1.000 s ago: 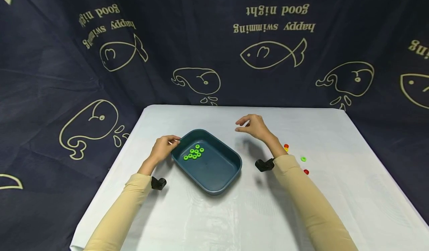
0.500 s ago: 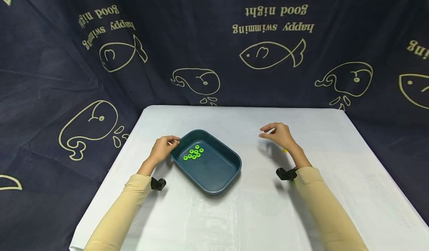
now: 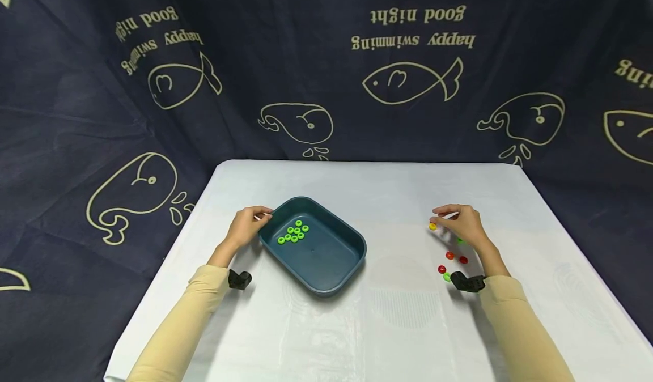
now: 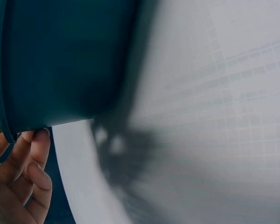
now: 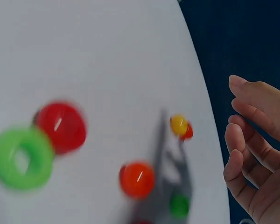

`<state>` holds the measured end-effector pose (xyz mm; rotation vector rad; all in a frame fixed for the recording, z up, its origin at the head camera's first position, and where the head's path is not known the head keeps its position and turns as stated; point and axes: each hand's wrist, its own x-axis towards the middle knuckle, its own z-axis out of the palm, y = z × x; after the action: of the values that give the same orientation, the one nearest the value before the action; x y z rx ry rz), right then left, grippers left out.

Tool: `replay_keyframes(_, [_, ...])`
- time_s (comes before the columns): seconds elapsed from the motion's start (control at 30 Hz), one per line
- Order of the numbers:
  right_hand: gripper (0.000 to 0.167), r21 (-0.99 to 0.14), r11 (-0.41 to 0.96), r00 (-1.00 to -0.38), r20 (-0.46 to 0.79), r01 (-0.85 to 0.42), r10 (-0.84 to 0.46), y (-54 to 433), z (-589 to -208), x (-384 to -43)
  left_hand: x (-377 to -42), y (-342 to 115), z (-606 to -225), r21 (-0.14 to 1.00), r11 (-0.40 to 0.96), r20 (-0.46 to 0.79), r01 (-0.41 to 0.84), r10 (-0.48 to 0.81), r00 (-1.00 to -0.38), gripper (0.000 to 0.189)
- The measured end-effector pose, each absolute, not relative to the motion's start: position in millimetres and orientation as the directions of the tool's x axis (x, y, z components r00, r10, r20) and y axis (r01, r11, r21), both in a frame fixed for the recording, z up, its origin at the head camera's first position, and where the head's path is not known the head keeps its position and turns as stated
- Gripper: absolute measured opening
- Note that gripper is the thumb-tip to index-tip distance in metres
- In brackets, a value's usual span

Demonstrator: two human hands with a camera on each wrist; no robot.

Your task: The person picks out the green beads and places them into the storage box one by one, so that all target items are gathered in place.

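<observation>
A dark teal rectangular tub (image 3: 326, 266) stands on the white table, with several small green rings (image 3: 294, 232) gathered in its far-left part. At the tub's far-left corner my left hand (image 3: 246, 224) pinches the rim; the left wrist view has its fingers (image 4: 39, 144) against the outer wall. My right hand (image 3: 463, 223) hovers at the right side with fingers loosely bent and nothing between them. Close by its fingertips lies a yellow ring (image 3: 432, 226). Under and before the wrist are an orange ring (image 3: 450, 255), red rings (image 3: 463, 260) and a green ring (image 3: 446, 277).
A white cloth (image 3: 326, 342) covers the table. Behind it hangs a dark blue curtain (image 3: 326, 47) with fish and whale drawings. Black wrist cameras (image 3: 240, 280) sit on both forearms, the right one low near the loose rings.
My right hand has moved right and a little nearer, away from the tub to above the loose rings. My left hand and the tub stay in place.
</observation>
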<state>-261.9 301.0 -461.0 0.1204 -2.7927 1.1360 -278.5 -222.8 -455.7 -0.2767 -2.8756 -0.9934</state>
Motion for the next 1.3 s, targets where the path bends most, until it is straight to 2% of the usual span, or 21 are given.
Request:
replay_keyframes(0.3, [0.039,-0.679,0.733,-0.988,0.137,-0.046,0.065,332.0,-475.6,-239.4,-277.8,-222.2,-455.5,0.597,0.774,0.151,0.211,0.15,-0.977,0.025])
replay_keyframes(0.53, [0.038,-0.713,0.701,-0.991,0.1,-0.012,0.084,345.4,-487.3,-226.1,-278.9,-222.6,-455.6,0.593,0.781,0.143,0.195,0.137,-0.98,0.025])
replay_keyframes(0.97, [0.031,-0.604,0.796,-0.987,0.153,-0.047,0.058,343.0,-497.4,-225.7,-275.9,-221.3,-453.8,0.609,0.767,0.137,0.203,0.15,-0.979,0.026])
replay_keyframes(1.3, [0.025,-0.61,0.79,-0.987,0.154,-0.051,0.055,343.5,-498.1,-228.0,-276.2,-221.0,-454.2,0.599,0.773,0.15,0.209,0.148,-0.978,0.025])
